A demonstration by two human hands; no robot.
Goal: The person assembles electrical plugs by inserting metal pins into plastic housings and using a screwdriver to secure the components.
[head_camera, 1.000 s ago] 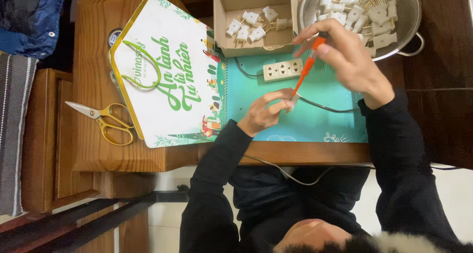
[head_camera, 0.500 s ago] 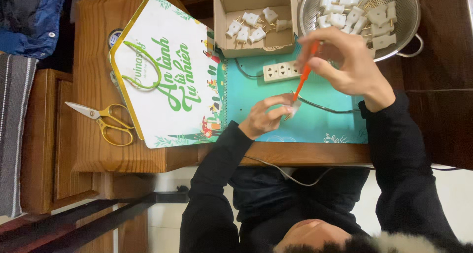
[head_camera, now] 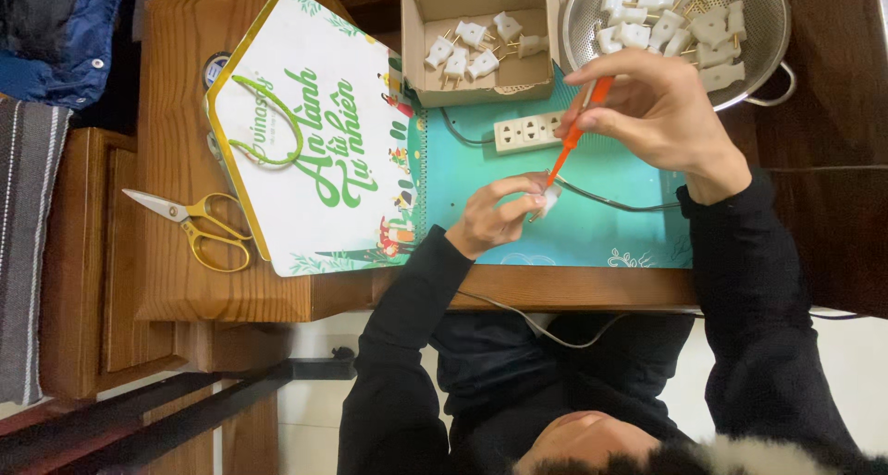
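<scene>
My left hand (head_camera: 495, 218) pinches a small white plug (head_camera: 550, 197) just above the teal mat (head_camera: 610, 230). My right hand (head_camera: 652, 105) grips an orange-handled screwdriver (head_camera: 575, 142), tilted down to the left, with its tip at the plug. A white power strip (head_camera: 521, 131) lies on the mat just beyond the two hands. Its dark cable (head_camera: 620, 205) runs under my right wrist.
An open cardboard box (head_camera: 444, 91) holding several white plugs stands behind the mat. A metal colander (head_camera: 575, 31) with more plugs is at the back right. A white-and-green printed board (head_camera: 314, 142) lies to the left, with gold-handled scissors (head_camera: 190, 223) beyond it on the wooden table.
The screwdriver's tip has come down a little onto the plug, and my left fingers have closed tighter around it. Both hands otherwise stay in place.
</scene>
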